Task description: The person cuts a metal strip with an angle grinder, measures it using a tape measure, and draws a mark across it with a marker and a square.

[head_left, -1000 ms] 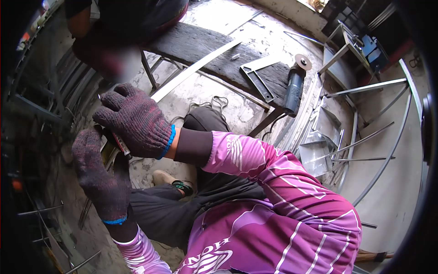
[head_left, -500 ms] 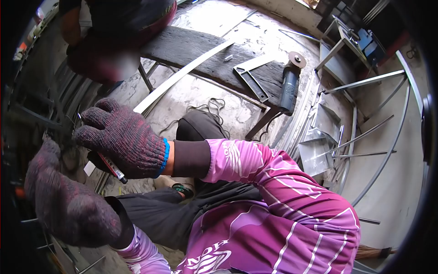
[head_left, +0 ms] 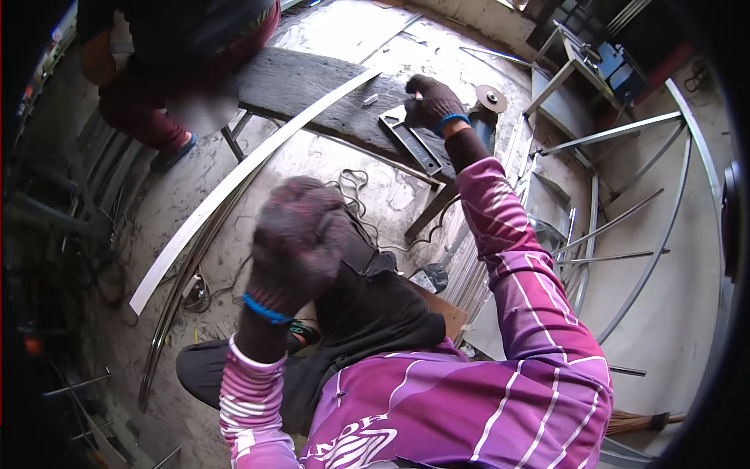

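My right hand (head_left: 437, 105), in a dark knitted glove with a blue cuff, reaches over the far bench. Its fingers are closed round a marker (head_left: 418, 95), of which only a small end shows. Just below it, a try square (head_left: 412, 144) lies on the dark wooden bench (head_left: 312, 78), its blade partly covered by the hand. My left hand (head_left: 301, 242), gloved alike, hovers above my knee; motion smears its fingers. A long, pale flat metal strip (head_left: 234, 176) rests across the bench, its near end sticking out toward the lower left.
An angle grinder (head_left: 491, 100) with a disc sits at the bench's right end. A small pale piece (head_left: 370, 100) lies by the strip. Dark metal lengths (head_left: 183, 289) and a cord (head_left: 353, 187) are below. Another person (head_left: 187, 39) is at upper left; metal frames (head_left: 680, 195) stand right.
My right hand has moved from the lower left up to the square with the marker. My left hand has shifted right and up. More of the strip's near end now shows.
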{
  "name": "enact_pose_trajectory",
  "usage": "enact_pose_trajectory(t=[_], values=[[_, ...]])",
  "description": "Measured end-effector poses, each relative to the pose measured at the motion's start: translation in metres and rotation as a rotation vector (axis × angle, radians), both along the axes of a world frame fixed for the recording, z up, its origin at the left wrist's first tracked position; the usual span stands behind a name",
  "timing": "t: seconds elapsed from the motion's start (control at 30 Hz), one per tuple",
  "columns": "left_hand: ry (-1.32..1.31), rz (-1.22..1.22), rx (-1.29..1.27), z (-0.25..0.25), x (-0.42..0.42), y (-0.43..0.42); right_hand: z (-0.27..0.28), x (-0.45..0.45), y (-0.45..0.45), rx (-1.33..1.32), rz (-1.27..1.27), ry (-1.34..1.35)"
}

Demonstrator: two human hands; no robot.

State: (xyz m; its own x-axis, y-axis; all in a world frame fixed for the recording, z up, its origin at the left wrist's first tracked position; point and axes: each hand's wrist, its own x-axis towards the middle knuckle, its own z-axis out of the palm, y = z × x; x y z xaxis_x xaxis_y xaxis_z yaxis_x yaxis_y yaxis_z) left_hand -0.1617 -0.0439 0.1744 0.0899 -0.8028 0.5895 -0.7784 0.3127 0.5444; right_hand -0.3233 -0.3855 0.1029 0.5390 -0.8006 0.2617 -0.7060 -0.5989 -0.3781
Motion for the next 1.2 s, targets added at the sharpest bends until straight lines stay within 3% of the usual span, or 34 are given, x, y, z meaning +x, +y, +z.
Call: enact_pose_trajectory(t=[0.07, 0.13, 0.23, 0.3, 0.47, 0.73, 0.87, 1.0, 1.2], values=[[0.063, -0.087, 0.054, -0.027, -0.016, -0.022, 0.006, -0.011, -0.007, 0.237, -0.136, 0.249], [0.070, -0.102, 0.080, -0.054, -0.027, -0.037, -0.007, -0.017, -0.018, 0.274, -0.067, 0.438], [0.077, -0.087, 0.119, -0.085, -0.033, -0.043, -0.030, -0.023, -0.024, 0.215, -0.073, 0.373], [-0.017, -0.036, 0.083, -0.104, -0.034, -0.041, -0.042, -0.020, -0.023, -0.028, -0.006, 0.320], [-0.251, -0.007, 0.185, -0.100, -0.036, -0.031, -0.018, 0.002, 0.053, -0.205, -0.087, 0.316], [-0.250, 0.035, 0.115, -0.102, -0.034, -0.020, -0.064, -0.008, 0.082, -0.113, -0.211, 0.353], [-0.239, 0.065, 0.073, -0.103, -0.031, -0.011, -0.071, -0.008, 0.070, -0.112, -0.220, 0.223], [-0.140, 0.074, 0.078, -0.097, -0.032, -0.011, -0.052, -0.014, 0.060, -0.104, -0.041, -0.186], [0.380, 0.044, 0.182, -0.066, -0.034, -0.070, -0.009, -0.003, 0.110, -0.232, 0.009, -0.678]])
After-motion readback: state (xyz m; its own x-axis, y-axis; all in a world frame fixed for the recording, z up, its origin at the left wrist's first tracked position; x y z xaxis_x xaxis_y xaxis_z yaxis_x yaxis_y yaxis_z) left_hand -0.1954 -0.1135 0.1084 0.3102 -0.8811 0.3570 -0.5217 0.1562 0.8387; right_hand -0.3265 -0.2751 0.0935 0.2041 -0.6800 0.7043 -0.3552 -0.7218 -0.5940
